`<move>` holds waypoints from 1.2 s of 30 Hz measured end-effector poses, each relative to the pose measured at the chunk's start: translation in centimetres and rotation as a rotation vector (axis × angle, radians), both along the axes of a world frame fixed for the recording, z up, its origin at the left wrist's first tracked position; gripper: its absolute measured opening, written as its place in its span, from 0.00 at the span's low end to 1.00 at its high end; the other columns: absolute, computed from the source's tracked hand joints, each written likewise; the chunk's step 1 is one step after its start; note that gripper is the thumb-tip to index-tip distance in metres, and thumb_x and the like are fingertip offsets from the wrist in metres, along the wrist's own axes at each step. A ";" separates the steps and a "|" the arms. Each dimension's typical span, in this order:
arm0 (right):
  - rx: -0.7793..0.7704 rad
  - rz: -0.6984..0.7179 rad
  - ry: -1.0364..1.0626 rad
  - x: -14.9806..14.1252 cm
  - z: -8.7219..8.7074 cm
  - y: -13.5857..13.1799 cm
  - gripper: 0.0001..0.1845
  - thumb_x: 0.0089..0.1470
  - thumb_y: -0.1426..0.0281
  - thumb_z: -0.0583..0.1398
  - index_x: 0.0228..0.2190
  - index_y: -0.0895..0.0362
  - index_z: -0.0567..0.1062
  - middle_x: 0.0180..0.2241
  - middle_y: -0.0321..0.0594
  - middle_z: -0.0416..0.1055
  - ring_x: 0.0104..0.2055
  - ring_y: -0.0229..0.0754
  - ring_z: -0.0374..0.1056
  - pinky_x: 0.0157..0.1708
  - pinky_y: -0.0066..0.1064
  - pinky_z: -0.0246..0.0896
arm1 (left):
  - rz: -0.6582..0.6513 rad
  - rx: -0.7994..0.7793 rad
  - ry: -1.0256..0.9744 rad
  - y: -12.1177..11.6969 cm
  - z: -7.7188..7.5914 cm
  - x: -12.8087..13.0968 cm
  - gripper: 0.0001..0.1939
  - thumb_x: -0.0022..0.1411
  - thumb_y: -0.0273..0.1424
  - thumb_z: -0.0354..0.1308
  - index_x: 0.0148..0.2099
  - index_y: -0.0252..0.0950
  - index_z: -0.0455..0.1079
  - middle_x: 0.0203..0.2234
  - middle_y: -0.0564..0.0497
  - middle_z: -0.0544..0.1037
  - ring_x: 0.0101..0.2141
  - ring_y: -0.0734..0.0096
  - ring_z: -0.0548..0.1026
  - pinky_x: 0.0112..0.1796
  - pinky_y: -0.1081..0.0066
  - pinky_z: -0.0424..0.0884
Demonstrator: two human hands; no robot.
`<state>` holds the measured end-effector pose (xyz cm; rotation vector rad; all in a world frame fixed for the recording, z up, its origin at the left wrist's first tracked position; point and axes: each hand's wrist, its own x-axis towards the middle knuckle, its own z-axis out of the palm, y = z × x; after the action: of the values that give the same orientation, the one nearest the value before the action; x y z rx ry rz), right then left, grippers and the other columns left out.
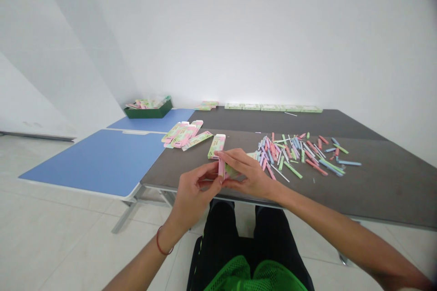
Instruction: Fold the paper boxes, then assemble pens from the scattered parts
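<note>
My left hand [196, 191] and my right hand [246, 173] meet just above the near edge of the dark grey table [375, 191]. Between them they hold a pink and green printed paper carton [221, 168], pinched by the fingers of both hands. A similar green carton printed with a 5 [216, 146] stands just beyond, and it seems joined to the held piece, though I cannot tell for certain. To the right of my right hand lies a loose heap of pastel pink, blue and green sticks [290, 154].
Several flat pink and green cartons [180, 135] lie on the table left of my hands. A blue table [95, 163] adjoins on the left. A dark green tray of cartons [148, 109] stands at the far left, and a row of pale green boxes [273, 107] lines the back edge.
</note>
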<state>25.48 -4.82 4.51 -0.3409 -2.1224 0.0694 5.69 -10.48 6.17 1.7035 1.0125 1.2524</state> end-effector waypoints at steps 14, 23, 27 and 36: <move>0.096 -0.038 -0.045 -0.4 0.2 -0.2 0.47 0.61 0.68 0.66 0.72 0.52 0.49 0.61 0.58 0.69 0.60 0.53 0.70 0.57 0.49 0.68 | 0.148 0.020 -0.141 -0.2 -2.4 0.3 0.20 0.62 0.36 0.69 0.55 0.35 0.80 0.44 0.45 0.86 0.42 0.57 0.85 0.46 0.60 0.83; 0.096 -0.009 -0.084 -0.4 0.2 -0.3 0.45 0.63 0.63 0.65 0.72 0.54 0.50 0.60 0.58 0.70 0.59 0.52 0.70 0.57 0.49 0.68 | 0.018 -0.061 -0.224 0.6 -2.3 0.4 0.17 0.57 0.33 0.72 0.47 0.34 0.75 0.36 0.48 0.83 0.36 0.66 0.82 0.40 0.68 0.80; 0.011 0.021 -0.053 -0.2 0.2 -0.3 0.45 0.62 0.63 0.67 0.71 0.51 0.51 0.62 0.55 0.69 0.61 0.51 0.69 0.59 0.49 0.67 | -0.049 -0.073 -0.218 1.1 -1.5 -0.1 0.14 0.59 0.33 0.71 0.46 0.35 0.75 0.37 0.48 0.82 0.38 0.67 0.80 0.41 0.70 0.78; -0.081 0.056 -0.009 -0.1 0.0 -0.7 0.49 0.59 0.61 0.69 0.72 0.51 0.51 0.64 0.56 0.67 0.63 0.52 0.68 0.61 0.49 0.67 | -0.055 -0.128 -0.189 2.0 -1.3 -0.6 0.12 0.61 0.37 0.69 0.40 0.33 0.77 0.32 0.50 0.80 0.31 0.71 0.77 0.35 0.73 0.75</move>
<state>25.42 -5.54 4.51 -0.3301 -2.1422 0.1869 5.08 -8.45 4.89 1.4762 0.9079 1.2593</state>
